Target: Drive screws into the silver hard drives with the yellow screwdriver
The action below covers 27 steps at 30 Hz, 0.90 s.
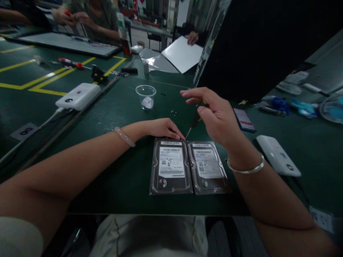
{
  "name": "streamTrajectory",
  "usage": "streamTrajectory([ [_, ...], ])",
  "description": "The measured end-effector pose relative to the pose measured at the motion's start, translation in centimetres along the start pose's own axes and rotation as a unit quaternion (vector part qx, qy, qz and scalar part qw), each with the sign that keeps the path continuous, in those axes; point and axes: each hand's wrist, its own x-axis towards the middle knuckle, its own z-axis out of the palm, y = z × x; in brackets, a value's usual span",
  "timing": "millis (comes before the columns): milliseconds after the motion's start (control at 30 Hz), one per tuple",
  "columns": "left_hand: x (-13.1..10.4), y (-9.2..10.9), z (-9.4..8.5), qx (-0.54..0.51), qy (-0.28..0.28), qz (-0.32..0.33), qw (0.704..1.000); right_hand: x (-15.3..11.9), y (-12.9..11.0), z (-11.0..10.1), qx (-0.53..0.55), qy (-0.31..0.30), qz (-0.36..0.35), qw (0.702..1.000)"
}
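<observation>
Two hard drives lie side by side, label up: the left hard drive and the right hard drive. My left hand rests at the back edge of the left drive, its fingertips pressed together by the back right corner; anything between them is too small to make out. In my right hand a screwdriver with a dark handle is held at a slant, its tip down at that same corner. Several tiny screws are scattered on the table behind the drives.
A clear plastic cup with crumpled white material stands behind my left hand. White power boxes flank my arms. A phone lies right, below a large black panel. Across the table, a person's hands are busy.
</observation>
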Motion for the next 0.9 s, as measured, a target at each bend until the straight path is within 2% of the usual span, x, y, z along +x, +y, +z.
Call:
streamTrajectory([
  [167,-0.1,0.2,0.0,-0.011,0.000,-0.006,1.000,0.1,0.8,-0.8,-0.095,0.018,-0.020,0.995],
  [433,-0.1,0.1,0.1,-0.016,-0.002,-0.008,1.000,0.4,0.8,-1.1,-0.110,0.025,-0.027,0.993],
  [567,0.0,0.1,0.1,-0.004,0.001,-0.006,1.000,0.2,-0.1,-0.7,-0.067,-0.019,-0.045,0.997],
  [667,0.0,0.1,0.1,-0.004,-0.005,-0.006,1.000,0.0,-0.3,-0.6,-0.005,-0.050,-0.030,0.998],
  [900,-0.1,0.0,0.1,-0.020,-0.004,0.004,1.000,0.3,1.0,-0.6,-0.011,-0.013,0.005,1.000],
])
